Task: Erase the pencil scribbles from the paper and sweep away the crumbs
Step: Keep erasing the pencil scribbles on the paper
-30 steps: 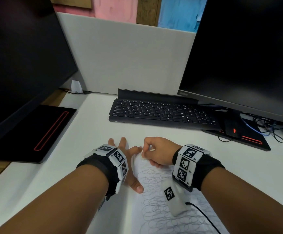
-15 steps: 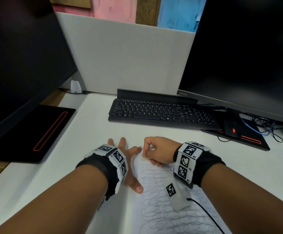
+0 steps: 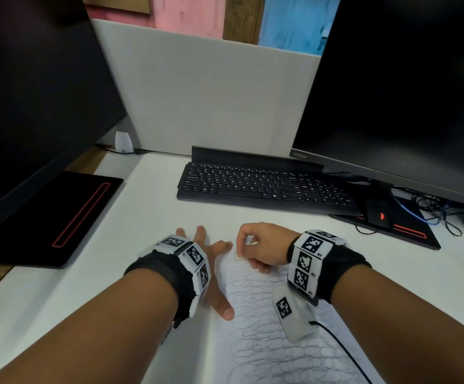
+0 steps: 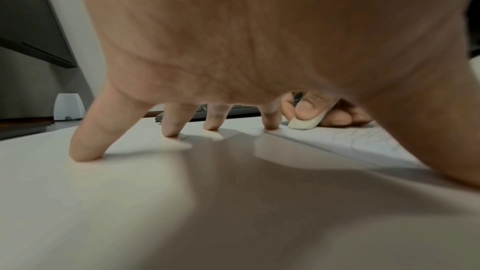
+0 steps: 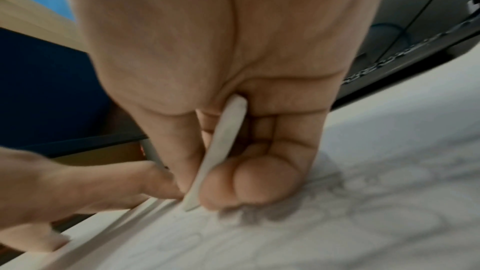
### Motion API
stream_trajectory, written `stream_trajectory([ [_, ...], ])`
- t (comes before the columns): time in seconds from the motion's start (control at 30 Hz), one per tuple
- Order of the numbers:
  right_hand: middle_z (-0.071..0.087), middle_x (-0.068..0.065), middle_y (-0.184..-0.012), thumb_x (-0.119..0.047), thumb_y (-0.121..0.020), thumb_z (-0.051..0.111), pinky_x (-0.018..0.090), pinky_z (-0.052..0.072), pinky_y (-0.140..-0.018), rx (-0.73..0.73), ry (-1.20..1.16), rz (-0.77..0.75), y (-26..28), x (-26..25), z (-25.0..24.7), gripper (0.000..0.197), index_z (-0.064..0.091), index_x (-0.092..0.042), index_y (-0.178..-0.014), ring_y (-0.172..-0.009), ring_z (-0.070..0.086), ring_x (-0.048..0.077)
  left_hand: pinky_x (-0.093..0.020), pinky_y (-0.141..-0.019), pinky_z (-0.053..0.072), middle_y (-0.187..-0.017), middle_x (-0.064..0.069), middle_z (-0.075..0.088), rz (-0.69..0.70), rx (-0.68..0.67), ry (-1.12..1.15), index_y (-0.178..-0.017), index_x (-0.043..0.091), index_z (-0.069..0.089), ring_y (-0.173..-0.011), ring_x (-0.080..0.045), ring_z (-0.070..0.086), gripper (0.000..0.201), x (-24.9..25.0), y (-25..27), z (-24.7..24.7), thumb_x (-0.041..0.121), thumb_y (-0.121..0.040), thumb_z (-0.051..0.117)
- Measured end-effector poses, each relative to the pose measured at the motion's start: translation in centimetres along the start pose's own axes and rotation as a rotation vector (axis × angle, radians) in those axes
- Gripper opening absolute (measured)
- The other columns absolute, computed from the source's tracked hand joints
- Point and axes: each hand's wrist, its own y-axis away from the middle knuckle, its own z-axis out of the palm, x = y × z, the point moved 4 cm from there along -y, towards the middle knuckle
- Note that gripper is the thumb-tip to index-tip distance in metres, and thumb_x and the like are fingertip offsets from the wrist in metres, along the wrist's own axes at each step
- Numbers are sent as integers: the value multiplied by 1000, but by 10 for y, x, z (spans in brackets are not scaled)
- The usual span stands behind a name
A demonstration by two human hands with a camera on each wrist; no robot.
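Observation:
A white paper [image 3: 255, 347] covered in grey pencil scribbles [image 3: 264, 325] lies on the white desk in front of me. My right hand [image 3: 261, 246] pinches a thin white eraser [image 3: 239, 257] between thumb and fingers, its lower edge on the paper's top left corner. The right wrist view shows the eraser [image 5: 221, 149] edge-on, its tip on the sheet beside dark scribbles [image 5: 280, 210]. My left hand [image 3: 206, 250] is spread flat, fingertips on the desk and the paper's left edge, thumb [image 3: 222, 306] on the sheet. The left wrist view shows those fingertips [image 4: 270, 122] beside the eraser [image 4: 303, 123].
A black keyboard [image 3: 264, 187] lies beyond the hands. A black mouse [image 3: 379, 213] sits on a pad at the right, with tangled cables [image 3: 436, 209]. Two dark monitors flank the desk; a black monitor base [image 3: 50, 217] stands at left. A small white device [image 3: 123, 142] sits by the grey partition.
The right hand holding the eraser has barely shifted at the paper's top corner. The left hand has stayed in place.

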Motion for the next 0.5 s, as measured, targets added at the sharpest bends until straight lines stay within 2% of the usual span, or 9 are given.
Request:
stream_trajectory([
  [0.13,59,5,-64,-15,-97,56,25,47,-51,-116,12,-13,-1,-1,8,11,57,-21,-87,-51,53,16,-64,-111,23,-159,-10,-3,-10,7,-26,-148,53,-1,-143,-50,2,129,5,3,-3,77,-48,78],
  [0.23,61,7,-67,-16,-96,54,26,46,-51,21,16,-10,-3,3,-1,9,60,-21,-91,-54,53,18,-62,-111,24,-158,-11,2,-15,15,-55,-149,51,-2,-142,-50,9,131,8,3,-4,78,-48,77],
  [0.27,61,8,-67,-15,-96,54,25,46,-51,10,19,-10,-3,3,-2,9,60,-20,-92,-54,53,19,-61,-111,25,-156,-12,4,-19,13,-57,-149,51,-1,-141,-50,11,130,8,3,-5,77,-49,78],
  [0.37,58,6,-63,-12,-96,56,22,44,-47,-122,-23,-15,-1,0,8,14,60,-21,-86,-47,51,14,-58,-107,30,-151,-14,12,-20,19,-54,-148,49,8,-138,-49,18,123,10,5,-6,73,-51,79],
  [0.5,59,7,-64,-14,-96,56,23,43,-46,7,-16,-20,-3,4,0,11,60,-20,-88,-49,50,16,-60,-109,30,-151,-12,12,-15,22,-64,-148,52,0,-137,-49,17,129,9,4,-3,78,-47,77],
])
